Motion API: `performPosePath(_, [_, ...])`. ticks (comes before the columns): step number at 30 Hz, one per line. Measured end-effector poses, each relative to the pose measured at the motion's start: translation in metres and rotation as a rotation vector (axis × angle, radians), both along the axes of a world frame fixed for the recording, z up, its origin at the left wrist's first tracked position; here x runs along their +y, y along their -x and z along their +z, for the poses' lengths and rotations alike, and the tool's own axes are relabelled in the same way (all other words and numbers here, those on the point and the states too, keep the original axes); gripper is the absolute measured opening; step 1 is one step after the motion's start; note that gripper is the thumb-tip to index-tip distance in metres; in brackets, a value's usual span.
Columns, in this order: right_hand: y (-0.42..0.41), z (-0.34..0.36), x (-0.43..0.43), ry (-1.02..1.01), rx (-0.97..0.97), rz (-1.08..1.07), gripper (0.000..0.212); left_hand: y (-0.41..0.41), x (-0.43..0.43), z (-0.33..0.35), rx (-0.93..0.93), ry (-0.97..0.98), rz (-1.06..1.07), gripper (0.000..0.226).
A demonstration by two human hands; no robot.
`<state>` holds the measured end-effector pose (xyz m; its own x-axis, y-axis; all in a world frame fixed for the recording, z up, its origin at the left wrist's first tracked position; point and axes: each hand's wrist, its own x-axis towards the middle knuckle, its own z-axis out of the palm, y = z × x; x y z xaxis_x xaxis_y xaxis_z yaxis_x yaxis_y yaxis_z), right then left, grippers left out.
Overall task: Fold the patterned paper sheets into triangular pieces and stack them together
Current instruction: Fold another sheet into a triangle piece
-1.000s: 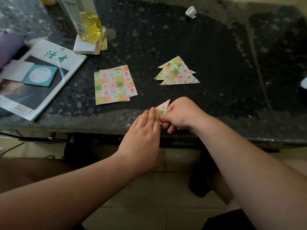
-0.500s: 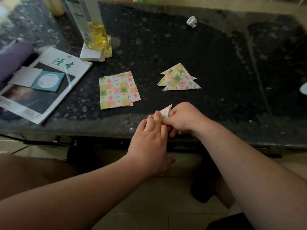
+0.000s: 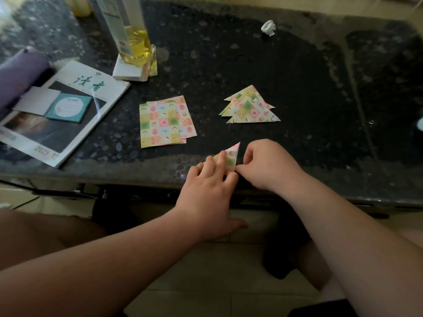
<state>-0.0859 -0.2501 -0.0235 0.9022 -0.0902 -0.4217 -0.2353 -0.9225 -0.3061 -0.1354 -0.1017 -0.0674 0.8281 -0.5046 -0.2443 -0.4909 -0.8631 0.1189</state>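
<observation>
Mid-fold at the front edge of the dark table (image 3: 297,88), with one triangle nearly creased.
Its top is glossy and pebble-textured. Your left hand (image 3: 206,186) lies flat, fingers straight, pressing down; your right hand (image 3: 267,165) curls and pinches a lower corner. Beyond them sit the flat rectangular sheets (image 3: 164,122), thin checkered paper, and apart to their right the fanned pile of finished triangles (image 3: 249,108). Under your fingers is the small triangular piece (image 3: 231,156). Next, likely, sharpen its crease and lay it on that pile.
</observation>
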Motion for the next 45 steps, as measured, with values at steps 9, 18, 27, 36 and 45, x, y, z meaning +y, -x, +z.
performPosePath(9, [-0.001,-0.009,-0.003,-0.154,0.012,0.132,0.078,-0.007,0.0,0.007,0.005,0.16,0.129,0.078])
performPosePath(18, [-0.01,-0.02,-0.012,-0.277,0.027,0.064,0.065,-0.015,-0.001,-0.008,-0.153,0.335,0.14,0.018])
performPosePath(27, [-0.007,-0.02,-0.012,-0.29,0.01,0.056,0.061,-0.012,-0.002,-0.014,-0.134,0.283,0.065,0.026])
performPosePath(36, [0.0,-0.016,-0.005,-0.15,0.016,0.151,0.06,0.007,-0.006,-0.006,-0.019,0.09,0.054,0.092])
performPosePath(45, [0.005,-0.008,0.001,0.064,0.043,0.32,0.064,0.011,-0.009,-0.004,0.055,-0.066,0.07,0.111])
